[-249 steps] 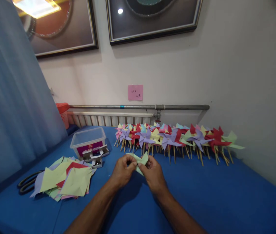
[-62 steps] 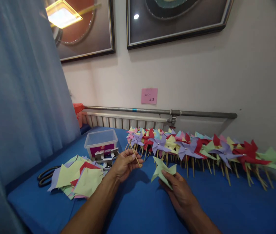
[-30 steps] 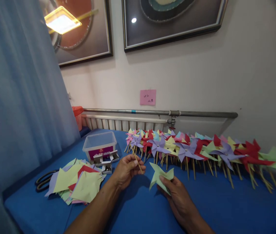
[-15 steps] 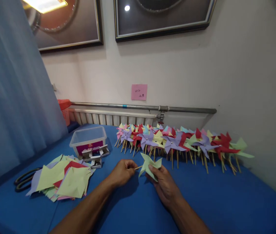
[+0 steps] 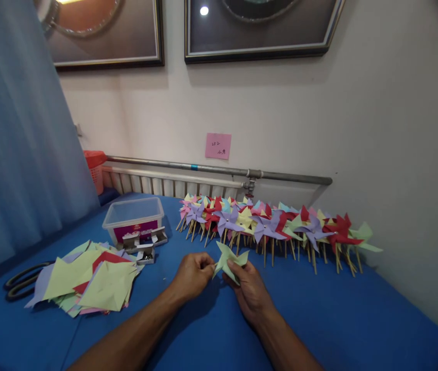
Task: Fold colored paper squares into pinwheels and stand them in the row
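Dozens of finished pinwheels (image 5: 276, 226), purple, red, yellow and green on wooden sticks, lie in a long row on the blue table (image 5: 358, 319) along the wall, so a good share of the work looks done. Plenty appears left: a loose stack of cut paper squares (image 5: 87, 278) lies well to the left, with black scissors (image 5: 20, 281) just beyond it. Behind the stack stands a clear plastic box (image 5: 134, 222), and small open boxes of pins (image 5: 145, 246) lie just in front of that.

Near the table's middle, in front of the row, the right hand (image 5: 250, 293) pinches a folded light-green pinwheel (image 5: 229, 258) between thumb and fingers, holding it just above the cloth. The left hand (image 5: 192, 274) is closed at the pinwheel's left edge, fingertips pressed together on something thin; whether that is a stick cannot be told. This pinwheel looks unfinished, not yet mounted.
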